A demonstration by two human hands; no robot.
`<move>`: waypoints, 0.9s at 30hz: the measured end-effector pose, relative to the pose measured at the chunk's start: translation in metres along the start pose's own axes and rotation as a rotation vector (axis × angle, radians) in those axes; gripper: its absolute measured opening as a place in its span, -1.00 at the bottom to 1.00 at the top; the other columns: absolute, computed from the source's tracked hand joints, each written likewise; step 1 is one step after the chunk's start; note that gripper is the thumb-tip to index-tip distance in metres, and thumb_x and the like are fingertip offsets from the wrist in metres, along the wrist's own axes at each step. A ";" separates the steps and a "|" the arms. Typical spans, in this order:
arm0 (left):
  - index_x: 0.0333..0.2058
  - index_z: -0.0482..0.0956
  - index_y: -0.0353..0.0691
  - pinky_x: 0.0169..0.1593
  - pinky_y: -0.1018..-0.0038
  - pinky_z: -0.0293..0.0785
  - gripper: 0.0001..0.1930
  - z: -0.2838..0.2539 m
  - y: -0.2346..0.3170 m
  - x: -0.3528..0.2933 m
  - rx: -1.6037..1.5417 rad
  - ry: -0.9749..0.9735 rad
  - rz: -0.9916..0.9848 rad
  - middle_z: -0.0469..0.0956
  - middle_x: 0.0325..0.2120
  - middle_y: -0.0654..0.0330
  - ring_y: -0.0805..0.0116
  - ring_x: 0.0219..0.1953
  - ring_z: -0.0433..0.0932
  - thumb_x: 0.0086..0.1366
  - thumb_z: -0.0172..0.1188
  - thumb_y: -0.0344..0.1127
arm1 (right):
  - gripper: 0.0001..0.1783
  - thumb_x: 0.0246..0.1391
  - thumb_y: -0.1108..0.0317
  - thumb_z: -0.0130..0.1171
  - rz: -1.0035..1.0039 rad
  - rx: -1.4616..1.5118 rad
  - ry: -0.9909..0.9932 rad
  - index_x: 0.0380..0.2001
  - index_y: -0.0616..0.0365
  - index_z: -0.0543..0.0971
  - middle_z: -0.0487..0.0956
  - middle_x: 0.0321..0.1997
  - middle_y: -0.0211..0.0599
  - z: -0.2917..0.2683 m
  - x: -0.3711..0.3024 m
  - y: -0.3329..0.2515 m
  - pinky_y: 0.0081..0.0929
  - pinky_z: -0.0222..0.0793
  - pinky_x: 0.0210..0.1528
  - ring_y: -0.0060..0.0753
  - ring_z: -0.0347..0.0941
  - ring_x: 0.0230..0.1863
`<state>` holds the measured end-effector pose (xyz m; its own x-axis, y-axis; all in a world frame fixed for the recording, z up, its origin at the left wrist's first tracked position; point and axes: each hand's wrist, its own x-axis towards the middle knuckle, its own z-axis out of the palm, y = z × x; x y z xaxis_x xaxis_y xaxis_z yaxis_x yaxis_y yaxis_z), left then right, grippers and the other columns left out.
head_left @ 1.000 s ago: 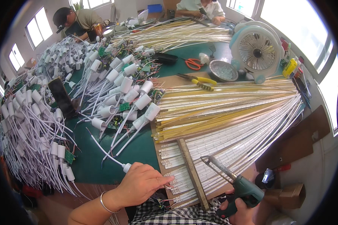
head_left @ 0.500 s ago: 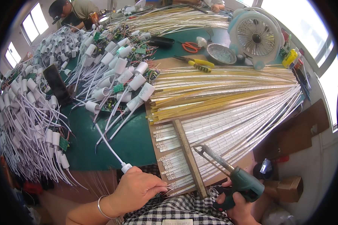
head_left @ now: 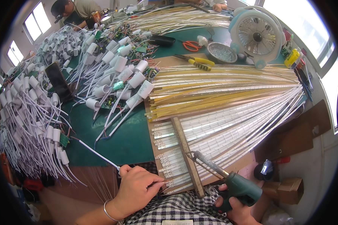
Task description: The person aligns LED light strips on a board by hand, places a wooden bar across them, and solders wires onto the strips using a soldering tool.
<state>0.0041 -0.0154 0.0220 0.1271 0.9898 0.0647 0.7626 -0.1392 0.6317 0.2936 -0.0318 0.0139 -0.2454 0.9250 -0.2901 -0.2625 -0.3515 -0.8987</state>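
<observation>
My left hand [head_left: 137,189] is closed around the end of a white cable [head_left: 98,153]. Thin wires stick out between its thumb and forefinger, touching or nearly touching the end of an LED strip [head_left: 182,180] at the board's near edge. The white cap seen on this cable earlier is hidden in my grip. In my right hand [head_left: 234,208] is a green soldering gun [head_left: 242,187], its fingers wrapped round the handle. The gun's tip [head_left: 190,153] points left, over a wooden bar [head_left: 187,155] that lies across the strips.
White caps with cables and green circuit boards [head_left: 33,108] are heaped on the left. A phone [head_left: 58,82] stands among them. Farther back are yellow-handled pliers [head_left: 199,63], orange scissors [head_left: 191,45], a metal bowl [head_left: 221,53] and a fan [head_left: 257,37]. Another person [head_left: 77,13] works at the far left.
My left hand has turned slightly, and the cable's free end has swung down and left. The white cap has gone out of sight in the grip. The soldering gun has shifted slightly left and down.
</observation>
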 end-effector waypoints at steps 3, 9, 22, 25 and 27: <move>-0.45 0.66 -0.05 -0.12 0.35 0.04 -0.93 0.001 -0.001 0.002 0.009 0.000 0.008 0.54 -0.58 0.40 0.44 -0.39 0.42 0.04 0.33 -0.30 | -0.57 0.15 0.37 0.19 0.042 -0.020 -0.019 0.05 0.31 0.41 0.54 -0.32 -0.25 -0.006 -0.002 0.002 -0.49 0.41 -0.20 -0.45 0.48 -0.32; -0.51 0.58 -0.03 -0.14 0.30 0.04 -0.95 0.005 -0.001 0.004 -0.013 -0.003 -0.047 0.53 -0.61 0.44 0.41 -0.41 0.41 0.07 0.28 -0.29 | -0.53 0.14 0.37 0.20 0.038 -0.130 -0.051 0.08 0.30 0.37 0.54 -0.30 -0.25 -0.023 -0.012 0.012 -0.47 0.41 -0.19 -0.44 0.48 -0.30; -0.56 0.55 -0.03 -0.17 0.31 0.01 -0.93 0.012 0.000 0.009 -0.017 0.037 -0.092 0.47 -0.70 0.47 0.41 -0.45 0.38 0.00 0.28 -0.30 | -0.40 0.08 0.34 0.25 -0.246 -0.663 -0.222 0.14 0.24 0.27 0.51 -0.16 -0.22 -0.033 -0.019 0.014 -0.39 0.40 -0.15 -0.39 0.48 -0.26; -0.57 0.54 -0.02 -0.18 0.31 0.01 -0.92 0.014 0.001 0.009 0.003 0.044 -0.094 0.46 -0.71 0.48 0.42 -0.45 0.37 -0.02 0.29 -0.31 | -0.43 0.07 0.33 0.25 -0.221 -0.679 -0.155 0.12 0.24 0.30 0.50 -0.17 -0.21 -0.030 -0.020 0.016 -0.39 0.41 -0.17 -0.41 0.48 -0.29; -0.58 0.54 -0.02 -0.19 0.31 0.00 -0.92 0.015 0.001 0.010 0.012 0.059 -0.093 0.44 -0.72 0.48 0.42 -0.46 0.36 -0.04 0.29 -0.32 | -0.45 0.07 0.33 0.25 -0.250 -0.717 -0.166 0.10 0.24 0.32 0.50 -0.17 -0.21 -0.029 -0.020 0.016 -0.40 0.41 -0.18 -0.42 0.47 -0.31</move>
<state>0.0158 -0.0060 0.0119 0.0187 0.9985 0.0519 0.7767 -0.0472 0.6281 0.3211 -0.0516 -0.0045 -0.4100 0.9108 -0.0485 0.3252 0.0963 -0.9407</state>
